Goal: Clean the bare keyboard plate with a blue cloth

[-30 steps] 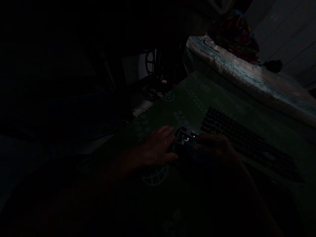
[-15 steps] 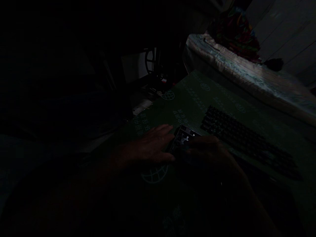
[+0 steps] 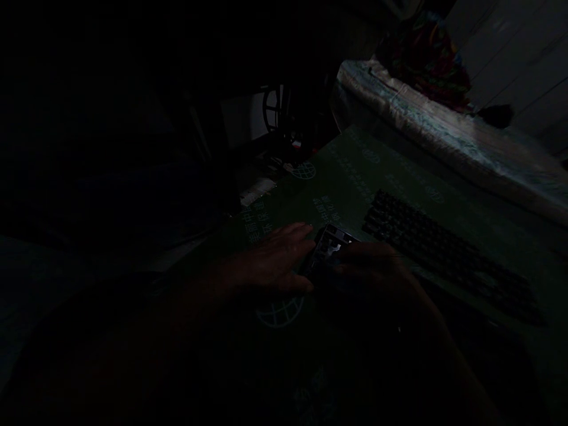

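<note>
The scene is very dark. A flat, dark-framed device with glinting metallic parts lies between my hands; it seems to run on under my right hand, where shadow hides it. My left hand lies with fingers stretched out, fingertips at the device's left edge. Over its right part, my right hand is curled with fingers pressed together. Whatever those fingers hold, if anything, is hidden. Beyond my right hand lies a black panel of keyboard keys.
A green printed sheet with white lettering and globe marks covers the work surface. Behind it runs a pale padded edge, like a mattress, with a colourful cloth on top. A dark spoked wheel stands at the back.
My right hand shifts very slightly over the device, and the glints on the metallic parts differ. My left hand keeps its place. The whole view moves a little.
</note>
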Demonstrator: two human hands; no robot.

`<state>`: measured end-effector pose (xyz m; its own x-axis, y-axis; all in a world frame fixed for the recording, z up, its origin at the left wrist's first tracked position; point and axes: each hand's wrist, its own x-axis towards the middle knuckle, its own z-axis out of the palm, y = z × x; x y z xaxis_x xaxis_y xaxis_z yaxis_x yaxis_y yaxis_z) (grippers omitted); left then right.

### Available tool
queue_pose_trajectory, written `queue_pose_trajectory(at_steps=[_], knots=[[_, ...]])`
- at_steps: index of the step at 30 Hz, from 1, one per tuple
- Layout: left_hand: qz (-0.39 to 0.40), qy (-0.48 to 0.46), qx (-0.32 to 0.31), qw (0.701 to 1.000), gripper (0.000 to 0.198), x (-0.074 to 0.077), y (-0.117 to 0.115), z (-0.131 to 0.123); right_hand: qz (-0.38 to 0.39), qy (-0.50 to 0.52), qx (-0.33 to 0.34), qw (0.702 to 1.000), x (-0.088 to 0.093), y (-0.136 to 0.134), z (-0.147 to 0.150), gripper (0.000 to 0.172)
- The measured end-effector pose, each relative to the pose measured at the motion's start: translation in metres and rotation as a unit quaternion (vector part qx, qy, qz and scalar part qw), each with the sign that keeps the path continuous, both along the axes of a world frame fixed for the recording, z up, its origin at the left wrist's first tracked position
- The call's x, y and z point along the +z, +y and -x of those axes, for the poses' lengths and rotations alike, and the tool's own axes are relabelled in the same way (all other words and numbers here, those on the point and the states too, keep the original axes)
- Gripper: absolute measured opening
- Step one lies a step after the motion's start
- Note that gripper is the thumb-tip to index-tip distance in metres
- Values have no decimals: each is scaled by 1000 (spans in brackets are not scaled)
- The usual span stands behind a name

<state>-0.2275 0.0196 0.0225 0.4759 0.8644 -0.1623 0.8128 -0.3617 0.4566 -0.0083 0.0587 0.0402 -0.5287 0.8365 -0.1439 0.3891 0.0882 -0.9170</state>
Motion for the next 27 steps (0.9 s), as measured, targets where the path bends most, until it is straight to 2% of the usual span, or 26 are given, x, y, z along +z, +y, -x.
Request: queue_pose_trajectory(at_steps=[6,11,14,17,21,27], knots=[[8,2,4,1000,71,2,0,0,-35,22,5,999,-2,0,3,15],[8,-4,-9,1000,71,4,0,0,-10,-5,30,999,3,1,-3,10],[3,0,-8,1000,71,3,-1,1,-15,-22,13,1000,8,-1,-4,11],[-8,3,-3,1000,69,-1,-1,1,-24,5,2,1000,4,-4,4,12],[-11,-9,-9,1000,67,-6,1,1,-22,21,48,998,-2,-6,8,11],[-5,-6,-16,1000,66,-4,2,1,-43,36,48,997,-5,-4,5,16]])
